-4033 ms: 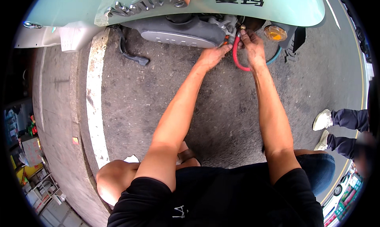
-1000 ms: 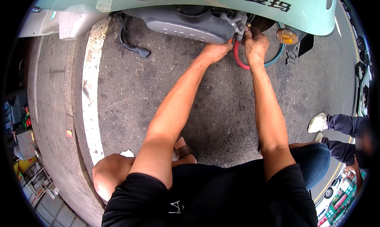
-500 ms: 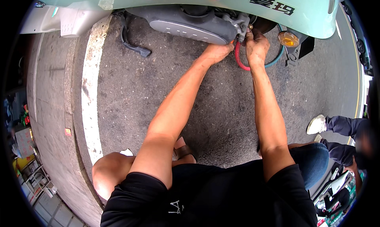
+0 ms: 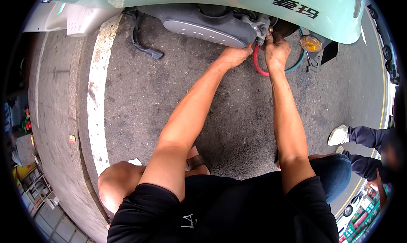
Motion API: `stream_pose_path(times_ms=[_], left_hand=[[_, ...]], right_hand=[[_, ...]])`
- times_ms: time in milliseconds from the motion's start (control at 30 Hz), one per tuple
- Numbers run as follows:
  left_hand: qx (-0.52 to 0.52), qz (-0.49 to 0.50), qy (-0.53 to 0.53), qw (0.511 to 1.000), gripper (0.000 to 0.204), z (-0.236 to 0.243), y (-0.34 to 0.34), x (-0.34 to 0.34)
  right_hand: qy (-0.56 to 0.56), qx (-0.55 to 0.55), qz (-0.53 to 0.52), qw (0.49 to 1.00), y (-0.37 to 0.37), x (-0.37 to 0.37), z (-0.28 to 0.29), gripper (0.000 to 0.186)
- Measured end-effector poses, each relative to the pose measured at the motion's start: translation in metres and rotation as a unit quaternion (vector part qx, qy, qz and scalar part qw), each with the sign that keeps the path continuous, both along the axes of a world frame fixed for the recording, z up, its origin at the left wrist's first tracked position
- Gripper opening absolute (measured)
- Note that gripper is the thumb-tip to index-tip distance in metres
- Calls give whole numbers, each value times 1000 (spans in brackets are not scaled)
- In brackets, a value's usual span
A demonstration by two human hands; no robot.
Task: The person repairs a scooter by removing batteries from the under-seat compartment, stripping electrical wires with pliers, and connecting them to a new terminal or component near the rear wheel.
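Note:
Both arms reach forward to the underside of a mint-green scooter [image 4: 237, 1]. My left hand [image 4: 234, 56] is closed at the end of the grey motor cover [image 4: 203, 32], its fingertips around something with a small bit of orange; its shape is hidden. My right hand [image 4: 277, 55] is closed, thumb and fingers pinched up against a small brass-coloured part [image 4: 270, 30] beside the grey metal bracket [image 4: 261, 24] near the wheel. What lies inside that pinch cannot be made out. A looped hose or cable, red [image 4: 257, 65] on one side and teal on the other, hangs behind my right wrist.
A black side stand [image 4: 146, 50] juts out at the left. An amber lamp [image 4: 310, 43] hangs right of my right hand. A white painted line [image 4: 98, 103] and a kerb run along the left. Another person's white shoe [image 4: 338, 135] is at the right.
Both hands keep their places at the scooter with hardly any movement. The view has shifted slightly, so the scooter appears a little further right.

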State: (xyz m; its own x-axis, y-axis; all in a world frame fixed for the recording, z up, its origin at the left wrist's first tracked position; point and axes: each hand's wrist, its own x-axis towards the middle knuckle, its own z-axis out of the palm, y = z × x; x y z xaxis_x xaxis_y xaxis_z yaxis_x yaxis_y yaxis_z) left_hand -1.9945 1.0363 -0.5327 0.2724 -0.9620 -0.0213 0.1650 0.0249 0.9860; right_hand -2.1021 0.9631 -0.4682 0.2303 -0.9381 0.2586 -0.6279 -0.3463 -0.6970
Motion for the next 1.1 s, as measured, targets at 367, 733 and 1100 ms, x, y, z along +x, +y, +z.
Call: stream_pose_path(times_ms=[367,733,1100], left_hand=[[5,-2,3,1000,9,-4,-1,-1],[12,-2,-3,1000,8,2,2,-1],[18,6,-36,999,14,3,3,0]], right_hand=[[-5,9,-2,1000,3,0,4,27],[9,24,-10,1000,4,2,4,27],[-6,-18,5,1000,-1,-1,-5,29]])
